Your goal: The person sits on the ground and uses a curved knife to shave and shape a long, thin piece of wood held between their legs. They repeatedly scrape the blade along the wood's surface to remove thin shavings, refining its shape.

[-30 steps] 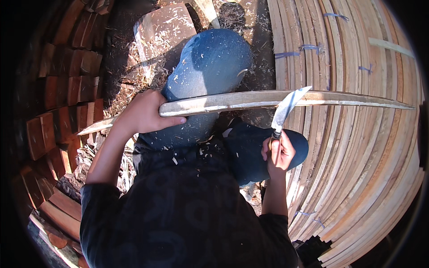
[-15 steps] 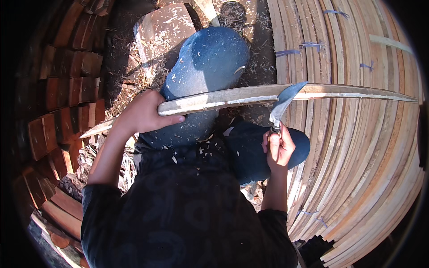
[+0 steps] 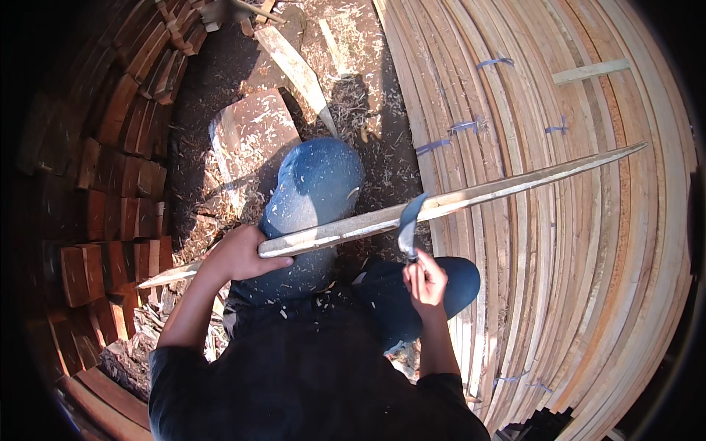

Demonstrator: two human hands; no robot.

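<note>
Black short-sleeved shirt [image 3: 301,382] and faded, pale-flecked blue trousers [image 3: 323,173]

Long pale slats [image 3: 529,287], bound with purple ties [image 3: 433,146], lie on the right. Seemingly wooden blocks [image 3: 95,214] stand stacked at the dim left. Shavings [image 3: 368,37] litter the ground [image 3: 197,103].

left grip [image 3: 239,253] clenched, thumb [image 3: 278,262] pointing right | right grip [image 3: 426,281] fisted, forearm [image 3: 437,342] extended forward

Legible markings: none. No text, label, brand, number or sign can be read on any visible surface.
</note>
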